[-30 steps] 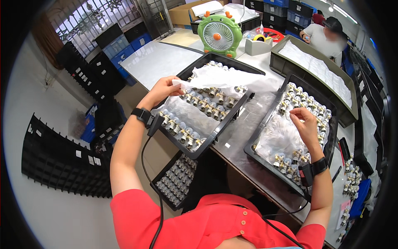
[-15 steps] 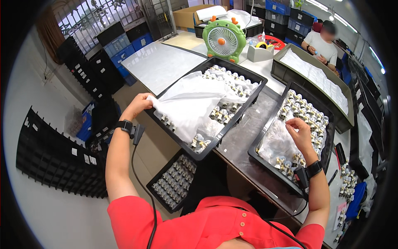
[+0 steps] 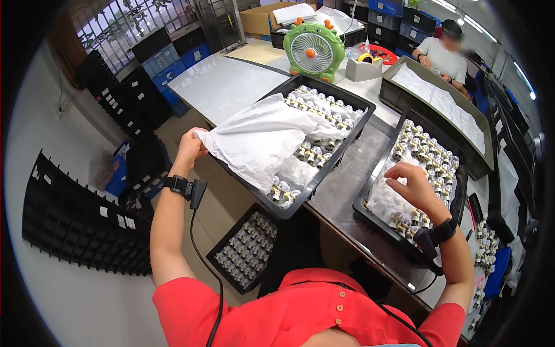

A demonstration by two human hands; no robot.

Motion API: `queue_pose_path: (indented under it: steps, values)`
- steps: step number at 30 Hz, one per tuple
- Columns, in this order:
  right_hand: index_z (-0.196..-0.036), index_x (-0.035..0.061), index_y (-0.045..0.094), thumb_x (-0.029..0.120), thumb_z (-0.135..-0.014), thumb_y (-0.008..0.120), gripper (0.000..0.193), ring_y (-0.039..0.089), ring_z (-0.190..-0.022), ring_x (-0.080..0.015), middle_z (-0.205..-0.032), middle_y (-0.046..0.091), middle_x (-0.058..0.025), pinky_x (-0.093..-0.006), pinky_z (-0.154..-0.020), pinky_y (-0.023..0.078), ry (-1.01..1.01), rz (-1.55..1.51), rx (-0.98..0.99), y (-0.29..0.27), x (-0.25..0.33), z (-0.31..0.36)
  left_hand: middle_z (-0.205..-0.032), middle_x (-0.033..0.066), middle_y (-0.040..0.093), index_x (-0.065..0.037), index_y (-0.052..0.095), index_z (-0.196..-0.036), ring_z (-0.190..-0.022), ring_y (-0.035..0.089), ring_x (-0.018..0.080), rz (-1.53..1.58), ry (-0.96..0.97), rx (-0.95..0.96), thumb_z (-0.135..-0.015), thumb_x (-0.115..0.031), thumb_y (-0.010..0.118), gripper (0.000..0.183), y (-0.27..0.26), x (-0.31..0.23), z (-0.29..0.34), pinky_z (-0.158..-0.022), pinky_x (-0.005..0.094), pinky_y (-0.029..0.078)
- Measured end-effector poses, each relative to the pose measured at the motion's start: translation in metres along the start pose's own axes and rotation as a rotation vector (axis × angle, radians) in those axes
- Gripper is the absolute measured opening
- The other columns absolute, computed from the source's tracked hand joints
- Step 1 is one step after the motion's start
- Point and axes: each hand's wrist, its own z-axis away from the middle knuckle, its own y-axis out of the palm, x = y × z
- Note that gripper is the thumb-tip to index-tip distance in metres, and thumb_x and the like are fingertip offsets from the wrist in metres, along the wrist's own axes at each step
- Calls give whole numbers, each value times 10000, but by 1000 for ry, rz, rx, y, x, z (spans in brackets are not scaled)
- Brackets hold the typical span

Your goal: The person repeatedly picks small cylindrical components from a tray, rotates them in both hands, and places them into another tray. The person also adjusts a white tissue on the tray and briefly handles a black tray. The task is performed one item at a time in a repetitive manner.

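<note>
Since the earlier frames the left hand [image 3: 189, 147] has drawn the white sheet [image 3: 263, 139] further off the left black tray [image 3: 341, 151], baring more of the small metal parts [image 3: 315, 151] toward the green fan [image 3: 313, 51]. Its fingers pinch the sheet's corner just outside the tray's near-left rim. The right hand [image 3: 415, 188] hovers, fingers loosely spread, over the right tray [image 3: 370, 215], holding nothing.
</note>
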Motion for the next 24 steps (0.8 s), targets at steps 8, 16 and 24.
queue_pose_path:
  steps: [8, 16, 24]
  values:
    - [-863, 16, 633, 103, -779, 633, 121, 625, -755, -209, -828, 637, -109, -318, -702, 488, -53, -28, 193, 0, 36, -29, -859, 16, 639, -158, 450, -1301, -685, 594, 73, 20, 4, 300, -823, 4, 473, 505, 20, -34, 49, -656, 203, 495]
    - [-1305, -45, 343, 391, -702, 732, 839, 513, -1101, -354, -1190, 503, -261, -371, -936, 406, -77, -145, 255, 88, 96, -81, -948, 62, 642, -27, 611, -1040, -878, 629, 140, 190, 131, 534, -904, -176, 545, 212, 32, -48, 54, -726, 231, 472]
    - [-1271, -32, 389, 265, -701, 740, 732, 594, -927, -218, -1070, 596, -177, -303, -796, 463, 266, -305, 95, 95, 85, -147, -1231, 26, 522, -43, 495, -1196, -1109, 522, 227, 561, 331, 679, -874, -206, 562, 367, 120, -149, 35, -830, 285, 385]
